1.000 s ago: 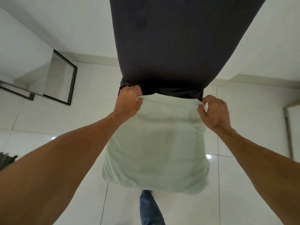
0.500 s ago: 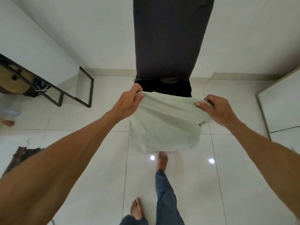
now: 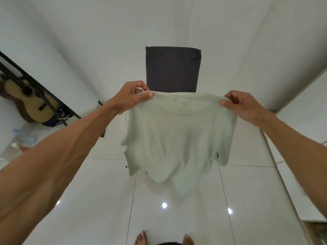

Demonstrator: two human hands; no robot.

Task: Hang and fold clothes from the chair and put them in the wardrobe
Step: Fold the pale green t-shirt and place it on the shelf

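A pale green T-shirt [image 3: 178, 138] hangs in the air in front of me, spread wide by its shoulders. My left hand [image 3: 131, 97] pinches the left shoulder and my right hand [image 3: 242, 105] pinches the right one. The shirt's hem dangles loose above the floor. Behind it stands the dark chair [image 3: 172, 69], its backrest showing above the shirt's collar; its seat is hidden by the cloth.
A guitar [image 3: 29, 99] leans behind a black metal frame [image 3: 46, 96] at the left wall, with small items on the floor below it. A white panel [image 3: 304, 131] runs along the right side. Glossy white floor tiles [image 3: 88, 200] lie below, and my bare feet [image 3: 141, 238] show at the bottom edge.
I have stepped back from the chair and raised the shirt; it has unfolded from a bunched bundle into a spread, hanging shape. Both hands moved apart along its shoulders.
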